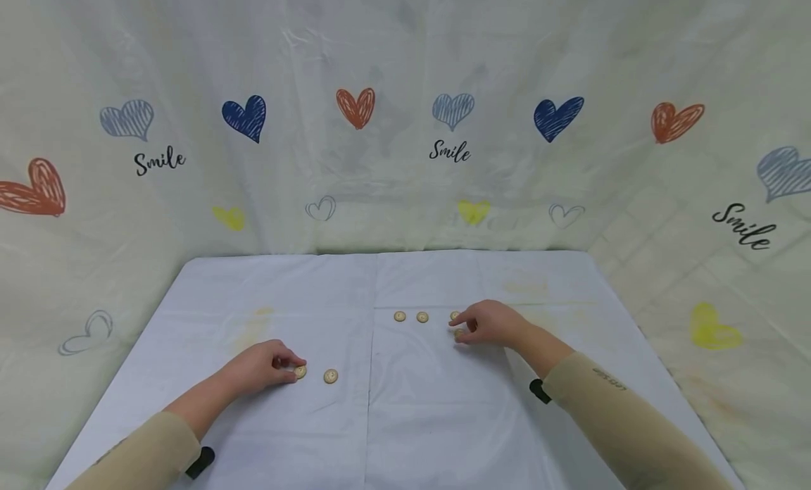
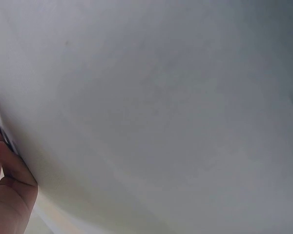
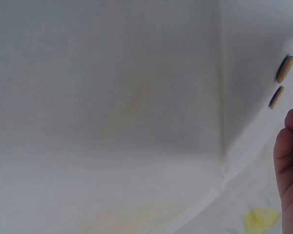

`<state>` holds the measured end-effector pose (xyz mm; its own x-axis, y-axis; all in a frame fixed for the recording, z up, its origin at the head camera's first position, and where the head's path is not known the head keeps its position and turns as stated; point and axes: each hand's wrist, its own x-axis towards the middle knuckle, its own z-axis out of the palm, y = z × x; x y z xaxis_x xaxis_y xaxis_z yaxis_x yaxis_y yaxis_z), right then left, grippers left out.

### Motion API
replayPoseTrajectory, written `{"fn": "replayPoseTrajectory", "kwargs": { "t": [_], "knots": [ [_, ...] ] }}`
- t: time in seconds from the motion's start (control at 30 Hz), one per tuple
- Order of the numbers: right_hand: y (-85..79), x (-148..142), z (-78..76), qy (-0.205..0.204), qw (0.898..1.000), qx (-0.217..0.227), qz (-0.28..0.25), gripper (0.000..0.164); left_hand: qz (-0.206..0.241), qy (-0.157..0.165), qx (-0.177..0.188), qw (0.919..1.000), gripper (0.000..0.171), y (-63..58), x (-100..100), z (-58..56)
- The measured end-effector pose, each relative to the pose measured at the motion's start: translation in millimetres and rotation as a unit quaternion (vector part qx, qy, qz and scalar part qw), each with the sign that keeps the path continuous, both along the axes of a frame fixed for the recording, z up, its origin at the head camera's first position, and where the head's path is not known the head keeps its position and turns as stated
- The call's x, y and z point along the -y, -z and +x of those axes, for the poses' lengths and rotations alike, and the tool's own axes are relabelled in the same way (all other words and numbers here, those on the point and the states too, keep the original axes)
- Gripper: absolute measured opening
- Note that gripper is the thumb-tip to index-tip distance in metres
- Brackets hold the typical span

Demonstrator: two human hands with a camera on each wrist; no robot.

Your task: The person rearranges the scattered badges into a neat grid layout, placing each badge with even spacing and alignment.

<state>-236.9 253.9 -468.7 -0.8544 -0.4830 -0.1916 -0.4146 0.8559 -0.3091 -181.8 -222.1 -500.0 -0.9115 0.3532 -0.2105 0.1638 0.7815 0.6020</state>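
Note:
At the table's left, my left hand [image 1: 269,367] pinches a round wooden button [image 1: 300,372] between thumb and fingers, low over the cloth. Just right of it lies a second button [image 1: 331,376]. Farther back on the right side, my right hand [image 1: 491,324] holds a button [image 1: 459,332] with thumb and index finger. Another button [image 1: 455,315] lies right by the index fingertip, partly covered. To its left, two more buttons, one nearer [image 1: 422,317] and one farther [image 1: 400,317], form a row. In the right wrist view, two buttons show edge-on, the larger [image 3: 284,69] beyond the fingers [image 3: 284,156].
A white cloth [image 1: 405,434] with fold creases covers the table. Behind and at both sides hangs a pale curtain [image 1: 405,46] printed with hearts and "Smile". A black strap end sticks out under each sleeve, left [image 1: 200,463] and right [image 1: 540,391].

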Motion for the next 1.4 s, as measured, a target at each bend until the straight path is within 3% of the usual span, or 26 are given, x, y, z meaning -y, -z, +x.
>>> {"fn": "replayPoseTrajectory", "kwargs": {
  "t": [0.17, 0.4, 0.67, 0.8, 1.2, 1.4],
  "knots": [
    [1.1, 25.3, -2.2, -0.024, 0.999, 0.008, -0.026, 0.031, 0.001, -0.006, 0.004, 1.0, 0.025, -0.5, 0.4, 0.2],
    [5.1, 80.0, -2.8, -0.088, 0.995, 0.027, -0.037, 0.031, 0.006, -0.007, 0.008, 0.9999, 0.025, 0.5, 0.3, 0.6],
    [6.8, 153.0, 6.9, -0.187, 0.982, 0.007, -0.042, 0.032, 0.006, 0.001, 0.007, 1.0, 0.025, 1.3, -2.6, 1.7],
    [7.9, 178.7, 9.7, -0.215, 0.976, 0.002, -0.034, 0.032, 0.01, 0.003, 0.009, 0.9999, 0.024, -0.9, -3.9, 2.5],
    [15.9, 222.2, 12.2, -0.277, 0.96, -0.023, 0.016, 0.027, 0.0, 0.018, -0.006, 0.9998, 0.025, 2.5, 2.9, -3.6],
    [18.5, 226.6, 13.4, -0.276, 0.96, -0.022, 0.038, 0.026, 0.004, 0.012, 0.0, 0.9999, 0.025, -1.2, 0.6, -2.4]
  ]
}}
